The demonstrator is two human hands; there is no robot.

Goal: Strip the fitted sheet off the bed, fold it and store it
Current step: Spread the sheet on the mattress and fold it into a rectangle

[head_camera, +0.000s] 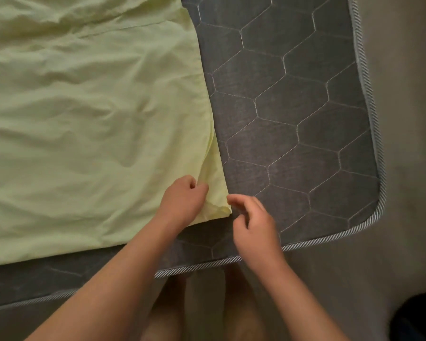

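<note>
Pale green cotton, the fitted sheet (84, 119) lay off its corners and spread in creased layers over the left part of the bed, on a grey mattress (293, 107) quilted in hexagons. The right part of the mattress was bare out to its striped piping (369, 94). The sheet's near right corner sat a little in from the mattress's front edge.

The left hand (182, 200) rested on that corner, its fingers (191, 180) curled with the thumb, pinching a fold of the top layer. The right hand (253, 230) hovered over bare mattress just beside the corner, its fingers (234, 199) loosely bent and holding nothing. Whether the foremost fingertip touched the sheet's edge could not be told.

Grey floor (408, 143) ran along the right, with a dark object (418, 316), too dim to identify, at the lower right.
</note>
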